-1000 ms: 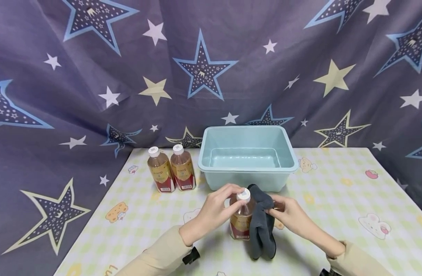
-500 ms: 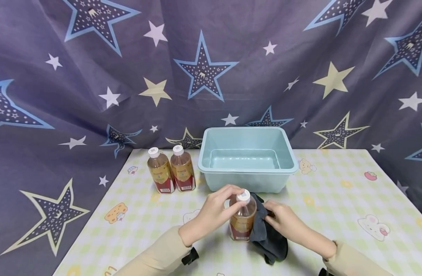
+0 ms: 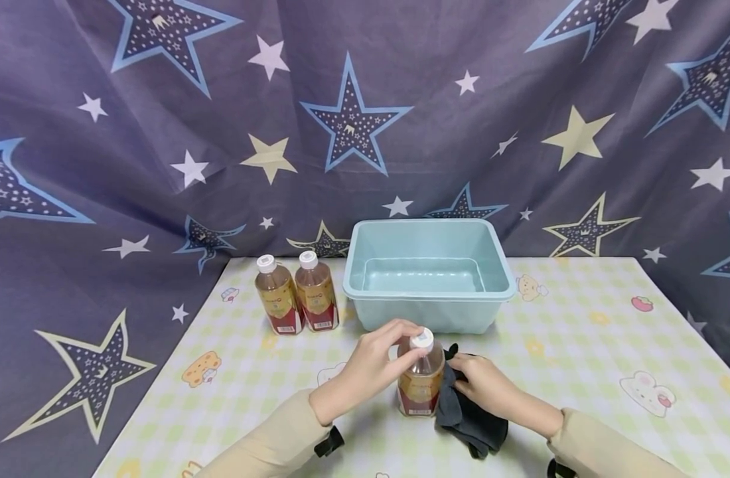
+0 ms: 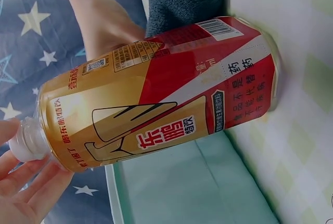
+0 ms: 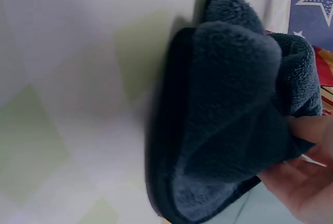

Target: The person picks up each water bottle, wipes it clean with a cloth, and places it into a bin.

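A drink bottle [image 3: 421, 392] with a gold and red label and a white cap stands upright near the table's front. My left hand [image 3: 377, 362] holds it at the cap and neck, as the left wrist view shows from close by. My right hand [image 3: 484, 385] grips a dark grey cloth [image 3: 472, 421] against the bottle's right side. In the right wrist view the cloth [image 5: 229, 94] hangs in plush folds with a darker edge, pinched between thumb and fingers. Part of the bottle's right side is hidden behind the cloth.
Two more bottles of the same kind, a left one [image 3: 278, 299] and a right one [image 3: 316, 295], stand side by side at the back left. Behind the held bottle is a light blue plastic basin [image 3: 421, 312]. A checked tablecloth [image 3: 580, 398] covers the table; a starry curtain [image 3: 210, 119] hangs behind.
The right hand has moved slightly down and left round the bottle's side. The cloth's hanging end has swung right and bunched up. Left hand and bottle have barely moved.
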{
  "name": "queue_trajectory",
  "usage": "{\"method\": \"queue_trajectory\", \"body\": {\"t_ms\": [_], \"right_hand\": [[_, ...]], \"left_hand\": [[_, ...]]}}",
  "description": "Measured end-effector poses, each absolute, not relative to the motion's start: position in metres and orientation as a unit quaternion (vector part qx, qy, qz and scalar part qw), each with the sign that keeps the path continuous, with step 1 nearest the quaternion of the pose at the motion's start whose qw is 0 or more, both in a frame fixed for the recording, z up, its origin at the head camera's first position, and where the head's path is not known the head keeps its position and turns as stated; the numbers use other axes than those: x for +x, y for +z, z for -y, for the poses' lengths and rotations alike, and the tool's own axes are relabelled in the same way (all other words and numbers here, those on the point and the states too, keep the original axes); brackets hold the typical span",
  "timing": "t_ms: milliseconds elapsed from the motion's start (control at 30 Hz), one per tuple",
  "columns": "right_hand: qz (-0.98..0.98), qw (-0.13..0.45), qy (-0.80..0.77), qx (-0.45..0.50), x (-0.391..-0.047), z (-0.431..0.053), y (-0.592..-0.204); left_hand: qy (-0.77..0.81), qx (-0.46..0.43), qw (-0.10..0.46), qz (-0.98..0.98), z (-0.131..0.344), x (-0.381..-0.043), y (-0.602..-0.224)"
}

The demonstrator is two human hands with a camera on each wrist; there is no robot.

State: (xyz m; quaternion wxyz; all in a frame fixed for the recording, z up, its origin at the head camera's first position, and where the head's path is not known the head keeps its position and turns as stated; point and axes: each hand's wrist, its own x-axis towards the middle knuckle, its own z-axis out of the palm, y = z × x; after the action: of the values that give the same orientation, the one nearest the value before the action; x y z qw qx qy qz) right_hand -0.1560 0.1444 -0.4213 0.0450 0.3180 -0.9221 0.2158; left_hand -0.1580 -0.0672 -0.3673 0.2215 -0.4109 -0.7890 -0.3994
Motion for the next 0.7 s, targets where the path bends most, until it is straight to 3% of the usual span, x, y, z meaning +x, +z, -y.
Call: {"method": "queue_trajectory", "body": {"t_ms": [200, 433, 700], "right_hand": [[0.929, 0.031, 0.218, 0.296, -0.155, -0.143, -0.422], [0.911, 0.012, 0.328, 0.249, -0.148, -0.15, -0.408], [0.863, 0.03, 0.429, 0.265, -0.138, -0.154, -0.388]], "left_hand": [[-0.408, -0.419, 0.214, 0.783, 0.067, -0.16, -0.368], [-0.388, -0.439, 0.232, 0.776, 0.068, -0.161, -0.368], [-0.399, -0.437, 0.229, 0.773, 0.068, -0.163, -0.368]]}}
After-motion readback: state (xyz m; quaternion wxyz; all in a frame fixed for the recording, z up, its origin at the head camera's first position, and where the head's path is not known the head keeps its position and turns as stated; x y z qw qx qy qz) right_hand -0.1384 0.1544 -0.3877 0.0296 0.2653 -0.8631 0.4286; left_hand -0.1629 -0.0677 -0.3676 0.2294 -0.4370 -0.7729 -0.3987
